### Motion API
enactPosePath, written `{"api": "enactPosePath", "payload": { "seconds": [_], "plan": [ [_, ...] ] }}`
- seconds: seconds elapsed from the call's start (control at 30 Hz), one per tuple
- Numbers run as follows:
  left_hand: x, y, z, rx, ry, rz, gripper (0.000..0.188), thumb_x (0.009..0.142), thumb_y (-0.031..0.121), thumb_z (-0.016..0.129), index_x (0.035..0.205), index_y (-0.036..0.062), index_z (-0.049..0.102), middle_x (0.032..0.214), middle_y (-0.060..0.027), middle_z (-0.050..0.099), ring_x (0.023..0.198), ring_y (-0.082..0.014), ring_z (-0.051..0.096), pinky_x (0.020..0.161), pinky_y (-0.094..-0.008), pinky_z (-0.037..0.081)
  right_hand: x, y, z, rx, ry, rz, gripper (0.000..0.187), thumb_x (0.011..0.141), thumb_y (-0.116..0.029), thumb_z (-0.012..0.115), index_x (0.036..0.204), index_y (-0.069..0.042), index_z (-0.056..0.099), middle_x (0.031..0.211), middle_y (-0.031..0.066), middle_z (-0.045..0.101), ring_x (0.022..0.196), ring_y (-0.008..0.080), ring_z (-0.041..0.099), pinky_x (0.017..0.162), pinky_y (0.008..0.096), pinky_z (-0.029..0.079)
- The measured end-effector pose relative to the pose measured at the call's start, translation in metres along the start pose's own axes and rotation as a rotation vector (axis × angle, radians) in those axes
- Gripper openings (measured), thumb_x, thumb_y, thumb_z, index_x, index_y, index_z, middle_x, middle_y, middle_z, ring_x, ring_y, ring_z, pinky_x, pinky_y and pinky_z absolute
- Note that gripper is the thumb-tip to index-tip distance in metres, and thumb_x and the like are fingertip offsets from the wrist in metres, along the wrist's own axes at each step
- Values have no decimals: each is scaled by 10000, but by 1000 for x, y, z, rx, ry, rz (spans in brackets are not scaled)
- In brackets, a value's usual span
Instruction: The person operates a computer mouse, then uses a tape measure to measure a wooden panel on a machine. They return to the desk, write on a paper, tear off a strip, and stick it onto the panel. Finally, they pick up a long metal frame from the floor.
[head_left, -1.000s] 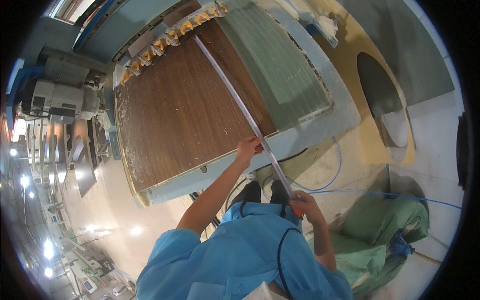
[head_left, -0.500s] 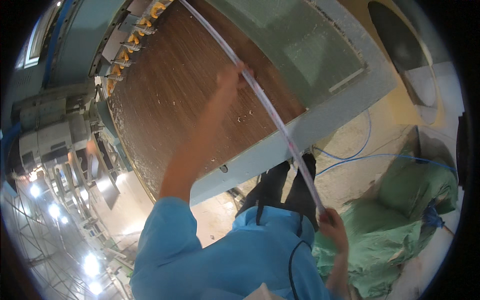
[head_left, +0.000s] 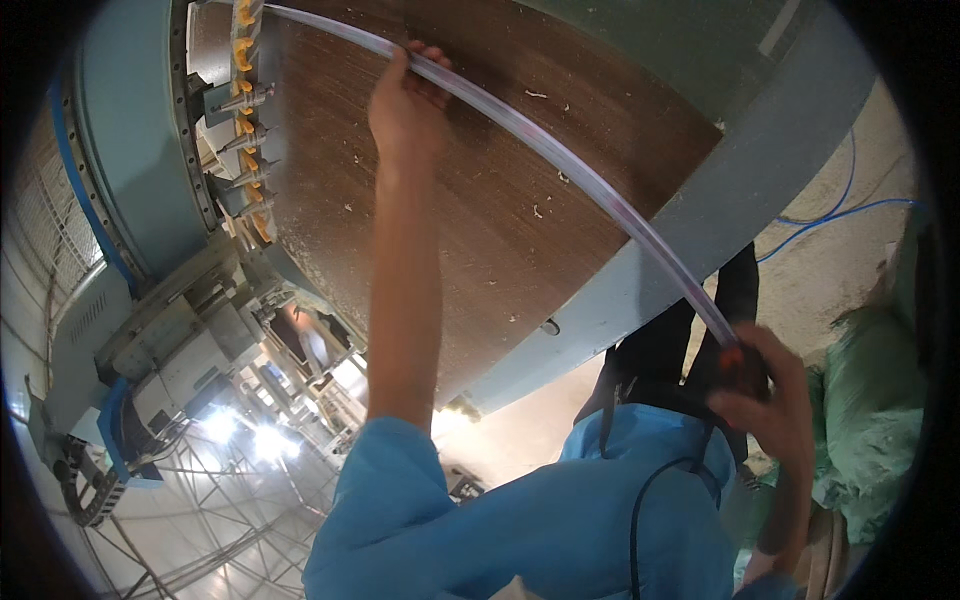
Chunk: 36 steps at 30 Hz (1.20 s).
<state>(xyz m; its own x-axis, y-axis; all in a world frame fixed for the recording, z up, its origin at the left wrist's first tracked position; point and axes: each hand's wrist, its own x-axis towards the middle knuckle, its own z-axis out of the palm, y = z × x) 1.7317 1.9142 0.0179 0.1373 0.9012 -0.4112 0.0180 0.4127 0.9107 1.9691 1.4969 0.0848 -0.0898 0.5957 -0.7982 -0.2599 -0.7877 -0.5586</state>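
A long, narrow, plastic-wrapped strip [head_left: 560, 157], whitish with a purple-pink tint, runs in a curve from the far left to my right side, above the brown wood-grain board [head_left: 480, 230]. My left hand [head_left: 410, 105] grips it near the far end, thumb on one side and fingers curled on the other. By its near end, my right hand [head_left: 775, 395] is closed around a dark object with an orange-red part [head_left: 735, 357]. The kind of that object is unclear, and the fingers partly hide where it meets the strip.
A row of yellow-orange parts with metal nozzles [head_left: 245, 95] lines a blue-green machine beam [head_left: 135, 110] at the left. The board rests on a grey-edged machine bed [head_left: 640, 275], with pale shavings on top. Blue hoses [head_left: 820, 220] and green sacks [head_left: 880, 400] lie at the right.
My view has swung so the machine beam shows larger at left. Both hands keep the strip; my right hand now shows higher, further right, with the dark and orange-red object visible.
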Motion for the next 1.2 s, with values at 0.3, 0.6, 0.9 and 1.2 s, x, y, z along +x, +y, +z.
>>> {"api": "enactPosePath", "payload": {
  "seconds": [0.3, 0.6, 0.9, 1.2],
  "plan": [
    [37, 14, -31, 103, -4, 62, 269, 1098, 292, 536, 1104, 34, 609, 943, -117, 671, 881, -245, 638, 820, -390, 488, 59, -46, 57, 103, -10, -108, 705, 741, -257, 860, 1326, 14, 574, 999, 99, 681, 867, 167, 659, 793, 309, 531],
    [173, 57, -94, 106, 43, 156, 307, 1127, 289, 454, 1206, 26, 591, 983, -104, 687, 868, -234, 628, 758, -381, 475, 18, -15, 28, -58, 85, -296, 742, 674, -217, 844, 1329, 11, 579, 1032, 140, 649, 928, 206, 640, 778, 346, 515],
    [81, 0, -106, 589, 297, 543, 408, 1109, 335, 474, 1059, -15, 678, 850, -72, 706, 716, -136, 607, 624, -297, 456, 106, -117, 61, -127, 14, -292, 553, 757, -206, 765, 1238, 9, 598, 811, 41, 587, 691, 109, 559, 615, 261, 447],
    [85, -1, -100, 645, 307, 612, 456, 1110, 344, 461, 959, -15, 698, 765, -66, 670, 653, -126, 569, 622, -291, 452, 156, -122, 101, -89, 59, -532, 543, 782, -174, 809, 1239, 35, 604, 801, 49, 618, 689, 109, 605, 631, 283, 503]
  ]
}}
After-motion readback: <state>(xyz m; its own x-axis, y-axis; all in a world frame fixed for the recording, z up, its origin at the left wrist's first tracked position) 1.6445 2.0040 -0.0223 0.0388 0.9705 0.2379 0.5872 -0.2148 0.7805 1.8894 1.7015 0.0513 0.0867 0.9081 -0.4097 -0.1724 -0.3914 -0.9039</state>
